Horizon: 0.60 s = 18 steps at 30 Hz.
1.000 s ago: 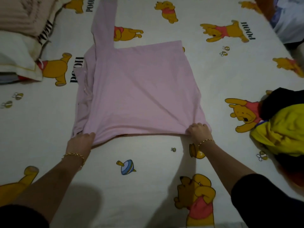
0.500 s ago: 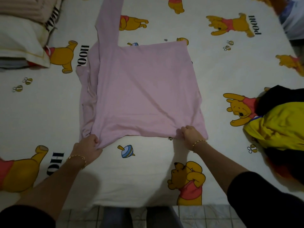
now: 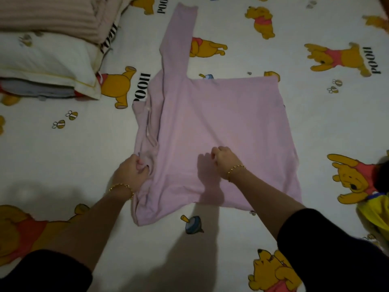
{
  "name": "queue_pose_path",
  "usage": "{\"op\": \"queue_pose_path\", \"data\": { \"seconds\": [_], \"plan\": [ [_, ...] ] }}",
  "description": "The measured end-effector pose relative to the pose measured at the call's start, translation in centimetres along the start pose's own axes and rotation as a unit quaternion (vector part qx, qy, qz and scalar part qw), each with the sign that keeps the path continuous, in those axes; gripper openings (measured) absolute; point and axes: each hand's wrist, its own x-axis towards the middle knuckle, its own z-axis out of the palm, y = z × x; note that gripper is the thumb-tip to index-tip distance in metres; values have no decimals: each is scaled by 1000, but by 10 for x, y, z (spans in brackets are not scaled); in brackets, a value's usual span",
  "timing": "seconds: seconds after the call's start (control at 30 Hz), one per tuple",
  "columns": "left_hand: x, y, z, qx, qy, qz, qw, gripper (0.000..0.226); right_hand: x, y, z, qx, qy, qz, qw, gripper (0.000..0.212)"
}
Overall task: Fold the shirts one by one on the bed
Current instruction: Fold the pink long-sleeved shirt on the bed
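Observation:
A pink long-sleeved shirt (image 3: 223, 123) lies spread on the bed sheet (image 3: 315, 127), one sleeve stretching away toward the top of the view. My left hand (image 3: 132, 171) grips a bunch of the shirt's fabric near the collar on the left side. My right hand (image 3: 226, 160) rests on the middle of the shirt with curled fingers, pinching the cloth. Both wrists wear gold bracelets.
A white pillow (image 3: 42, 60) and a folded beige blanket (image 3: 52, 15) lie at the upper left. A yellow garment (image 3: 376, 211) with dark clothes sits at the right edge. The sheet carries cartoon bear prints.
Both hands left the shirt's near hem and moved up onto it: the left to the collar area, the right to the middle. The near edge now lies closer to me.

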Motion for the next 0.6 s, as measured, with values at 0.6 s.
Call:
{"op": "queue_pose_path", "data": {
  "seconds": [0.6],
  "plan": [
    [91,-19,-15,-120,158,-56,978,15,204,-139,-34,-38,39,-117,992,53]
  ]
}}
